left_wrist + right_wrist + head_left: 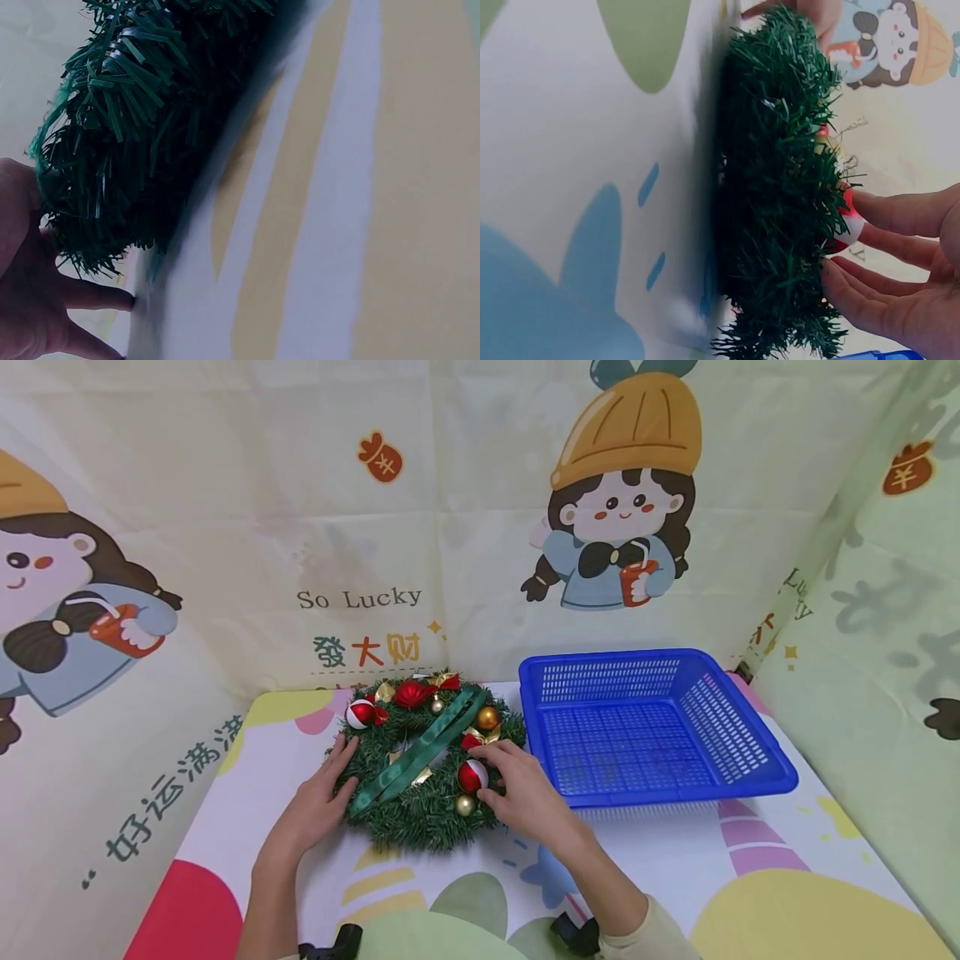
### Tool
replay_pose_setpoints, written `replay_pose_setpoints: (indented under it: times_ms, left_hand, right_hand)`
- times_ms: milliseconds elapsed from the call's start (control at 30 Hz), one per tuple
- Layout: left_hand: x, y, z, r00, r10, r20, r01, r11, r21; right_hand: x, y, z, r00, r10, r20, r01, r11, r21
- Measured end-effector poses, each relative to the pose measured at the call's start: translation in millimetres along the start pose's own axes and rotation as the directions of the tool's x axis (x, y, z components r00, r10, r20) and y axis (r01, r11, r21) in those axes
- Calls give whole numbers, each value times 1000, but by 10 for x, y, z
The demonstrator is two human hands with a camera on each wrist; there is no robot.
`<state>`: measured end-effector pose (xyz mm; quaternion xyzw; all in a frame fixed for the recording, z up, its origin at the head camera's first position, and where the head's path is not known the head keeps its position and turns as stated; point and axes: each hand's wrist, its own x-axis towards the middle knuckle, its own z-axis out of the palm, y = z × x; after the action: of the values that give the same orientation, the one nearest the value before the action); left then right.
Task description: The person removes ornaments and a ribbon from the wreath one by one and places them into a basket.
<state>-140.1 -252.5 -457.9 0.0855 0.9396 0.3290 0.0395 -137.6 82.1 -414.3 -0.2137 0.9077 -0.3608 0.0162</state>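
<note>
A green Christmas wreath [431, 827] lies on the table, decorated with baubles, red flowers and gold leaves. A green ribbon [423, 752] runs diagonally across it. At the wreath's right side my right hand [525, 789] pinches a red and white bauble [472, 776] between thumb and fingers; the right wrist view shows the thumb [900, 214] against this bauble. My left hand [318, 802] rests at the wreath's left edge, fingers extended along the greenery. Part of that hand [34, 300] shows beside the wreath in the left wrist view.
Right of the wreath stands a blue plastic basket [750, 785], its near left corner close to my right hand. A patterned cloth [637, 893] covers the table. Printed fabric walls [480, 560] enclose the back and both sides.
</note>
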Motion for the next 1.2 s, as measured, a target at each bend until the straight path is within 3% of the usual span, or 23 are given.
replay_pose_setpoints:
  times_ms: [367, 1200]
  left_hand:
    - [-31, -39, 10, 1000, 4, 6, -4, 1000, 5]
    - [75, -39, -41, 999, -11, 30, 11, 1000, 6]
  right_hand:
    - [-9, 17, 88, 1000, -3, -13, 3, 1000, -7]
    - [81, 21, 86, 998, 20, -56, -20, 1000, 8]
